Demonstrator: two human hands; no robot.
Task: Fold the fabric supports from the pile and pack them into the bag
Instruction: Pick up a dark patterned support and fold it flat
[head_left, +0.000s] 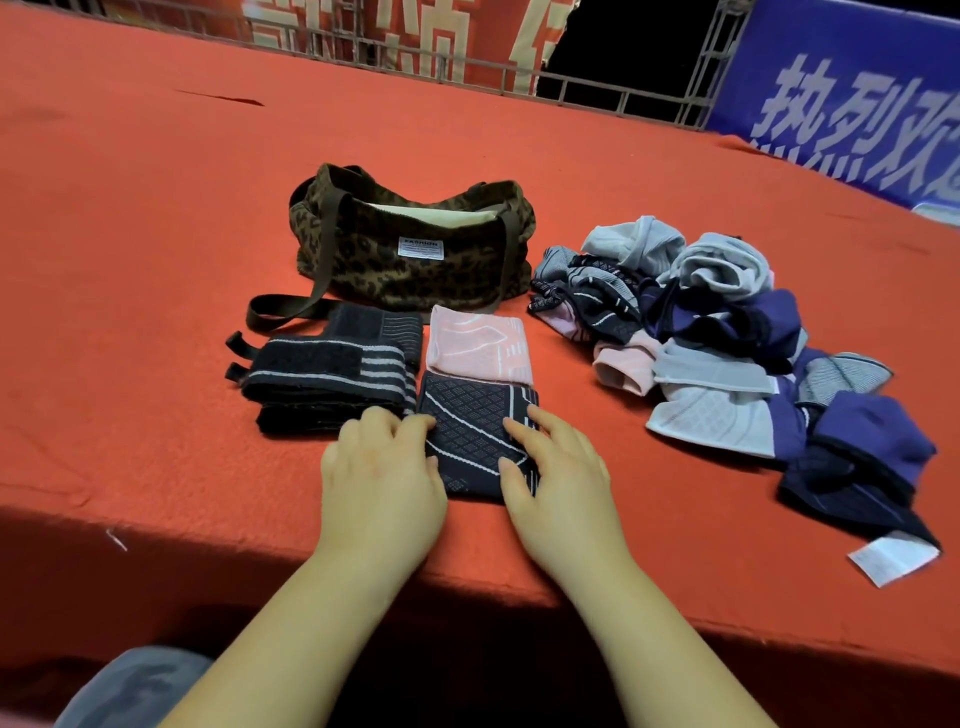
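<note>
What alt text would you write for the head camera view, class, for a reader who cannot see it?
Two hands, left hand and right hand, press a folded dark support on a red table. Behind it lie a pink support, black straps and an open leopard-print bag; an unfolded pile sits right.

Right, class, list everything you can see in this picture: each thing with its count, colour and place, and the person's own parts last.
Table: one, red felt cover, fills the view.
Bag: one, brown leopard print, open, table centre.
Black wraps: several, black with pale stripes, folded, in front of the bag.
Pink support: one, pink, folded, in front of the bag.
Dark support: one, dark with diamond pattern, nearest the edge, under both hands.
Pile: one, grey, purple, pink and black, at the right.
Banner: one, blue, far right.
Left hand: presses the dark support's left edge.
Right hand: rests on its right side.
</note>
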